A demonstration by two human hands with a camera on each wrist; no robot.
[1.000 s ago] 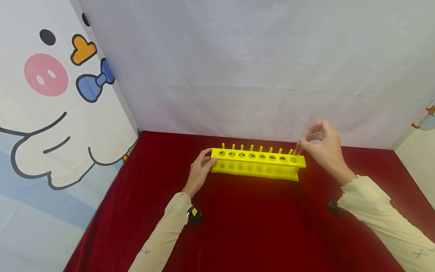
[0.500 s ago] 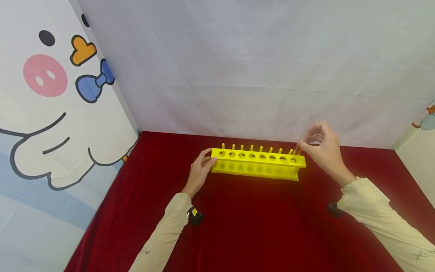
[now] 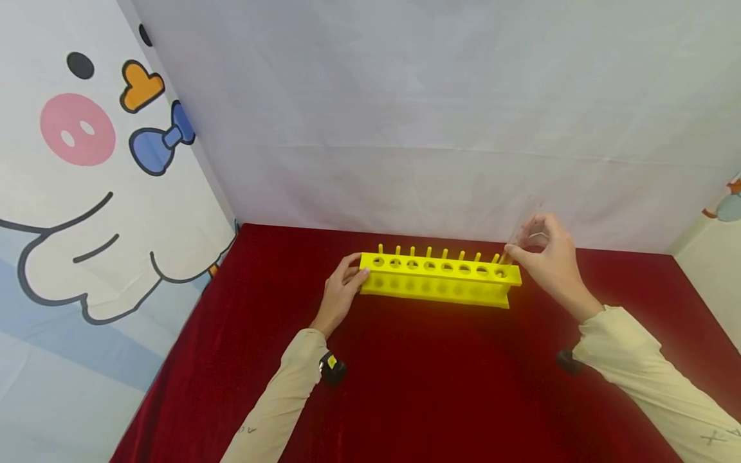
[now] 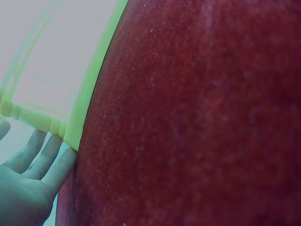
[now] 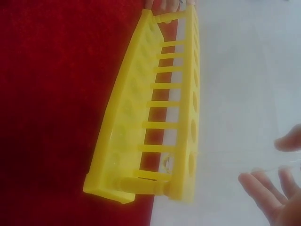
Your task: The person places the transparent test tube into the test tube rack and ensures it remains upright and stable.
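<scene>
A long yellow test tube rack point(image 3: 437, 289) stands on the red cloth, a row of holes along its top and upright pegs behind them. My left hand point(image 3: 338, 296) holds the rack's left end, thumb at the front; in the left wrist view its fingers point(image 4: 59, 169) lie against the end post. With my right hand point(image 3: 552, 263) I pinch a clear test tube point(image 3: 531, 207) between thumb and fingers, tilted over the rightmost hole. The tube's rounded tip point(image 5: 165, 162) shows just under the rack's top bar in the right wrist view.
Dark red cloth point(image 3: 440, 386) covers the table. A pale curtain point(image 3: 405, 128) hangs behind its back edge, and a cartoon-printed sheet point(image 3: 173, 212) stands at the left. Both wrists carry small black devices point(image 3: 332, 368).
My right hand has moved slightly down and to the left, and the test tube has come down a little with it. The left hand and the rack stay in place.
</scene>
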